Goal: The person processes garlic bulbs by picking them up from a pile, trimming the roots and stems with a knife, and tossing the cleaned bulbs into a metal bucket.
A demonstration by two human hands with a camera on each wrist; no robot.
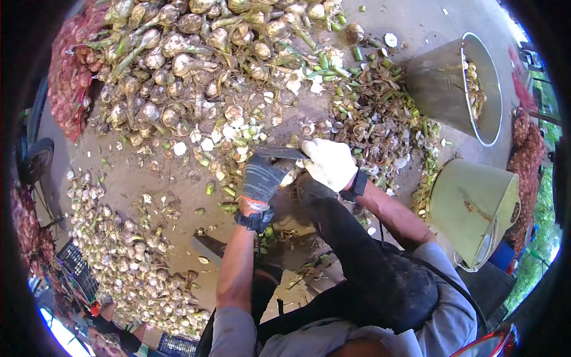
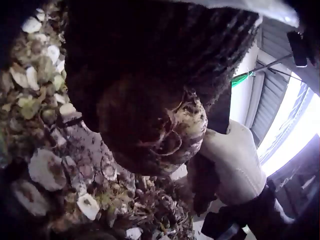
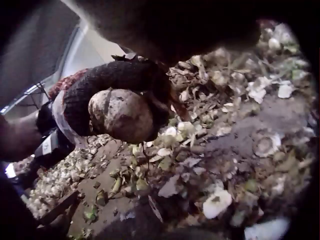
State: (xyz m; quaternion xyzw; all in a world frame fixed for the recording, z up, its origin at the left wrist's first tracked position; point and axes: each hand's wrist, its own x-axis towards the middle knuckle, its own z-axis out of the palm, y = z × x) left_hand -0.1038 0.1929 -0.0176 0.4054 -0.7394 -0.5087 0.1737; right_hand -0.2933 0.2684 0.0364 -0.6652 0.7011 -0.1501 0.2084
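Note:
My left hand (image 1: 262, 178), in a dark grey knitted glove, grips a garlic bulb (image 3: 121, 115) whose roots face outward in the left wrist view. My right hand (image 1: 331, 163) wears a white glove and holds a knife; its handle is hidden in the fist. The dark flat knife blade (image 1: 279, 153) reaches across the top of the left hand in the head view. Both hands are close together in front of the raised knee. Beneath them lie cut stem pieces (image 1: 229, 132) and root trimmings.
A heap of untrimmed garlic (image 1: 184, 59) lies ahead, and trimmed bulbs (image 1: 122, 256) spread at left. Dry peelings (image 1: 380, 128) cover the floor at right, beside a tipped metal bucket (image 1: 437, 89) and a pale green bucket (image 1: 470, 202). A red mesh sack (image 1: 68, 83) stands far left.

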